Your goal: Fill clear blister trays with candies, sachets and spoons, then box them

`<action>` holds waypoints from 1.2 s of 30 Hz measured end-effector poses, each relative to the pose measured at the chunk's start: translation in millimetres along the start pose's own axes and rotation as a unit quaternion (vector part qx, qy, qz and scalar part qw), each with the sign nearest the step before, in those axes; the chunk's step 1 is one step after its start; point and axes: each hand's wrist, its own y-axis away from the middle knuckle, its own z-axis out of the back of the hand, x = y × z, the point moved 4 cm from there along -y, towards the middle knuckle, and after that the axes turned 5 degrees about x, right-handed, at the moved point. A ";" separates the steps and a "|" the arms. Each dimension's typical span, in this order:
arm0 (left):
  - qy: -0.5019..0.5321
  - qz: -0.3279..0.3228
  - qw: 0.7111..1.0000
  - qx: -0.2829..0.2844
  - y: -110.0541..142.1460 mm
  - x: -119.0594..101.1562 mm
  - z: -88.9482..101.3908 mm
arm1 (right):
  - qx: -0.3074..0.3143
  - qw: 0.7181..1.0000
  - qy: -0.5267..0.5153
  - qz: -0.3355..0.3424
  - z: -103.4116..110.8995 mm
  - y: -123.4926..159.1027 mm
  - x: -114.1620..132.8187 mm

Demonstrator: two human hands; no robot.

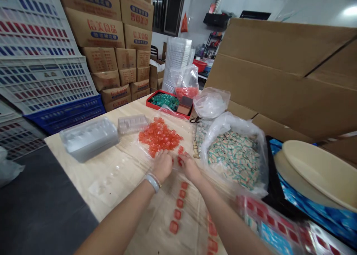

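Note:
My left hand (164, 163), a band round its wrist, is closed with fingers curled down at the near edge of a pile of orange-red, shiny square pieces (160, 134). What its fingers hold, if anything, is hidden. Beside it, my right hand (189, 166) has its fingers pinched together over a small red piece (180, 161); a few more pieces lie just beyond. Between my forearms runs a row of several red pieces (180, 203), seemingly in clear plastic. Another row (212, 229) is partly covered by my right forearm.
Stacked clear trays (90, 137) and a smaller clear tray (132, 124) stand at left. Behind the pile is a red-rimmed tray (164, 100) of green pieces. At right are an open bag (234, 154) of small wrapped packets and cream basins (320, 173). Cartons (103, 31) rise behind.

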 end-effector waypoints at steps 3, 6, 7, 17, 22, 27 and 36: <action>0.003 0.003 1.000 0.009 0.7 1.8 -2.1 | 0.006 1.000 -0.019 -0.006 6.4 -0.9 -5.5; 0.009 -0.001 1.000 0.013 0.0 1.1 -0.8 | -0.003 0.999 -0.045 -0.022 10.6 -2.4 -7.2; 0.012 -0.004 1.000 0.014 -0.5 0.6 -0.4 | -0.007 0.998 -0.054 -0.027 11.0 -3.2 -7.3; 0.135 -0.019 0.990 -0.044 3.1 3.8 9.8 | -0.073 0.961 -0.264 -0.045 14.3 3.8 -8.1; 0.446 -0.046 0.893 -0.037 5.9 -8.5 6.1 | -0.039 0.891 -0.449 -0.051 23.2 25.8 10.0; 0.525 -0.006 0.848 -0.070 31.5 -14.5 6.7 | 0.006 0.743 -0.668 -0.050 26.0 45.7 33.0; 0.534 0.037 0.837 -0.115 76.9 -9.1 20.1 | 0.038 0.783 -0.620 -0.023 30.6 79.7 61.3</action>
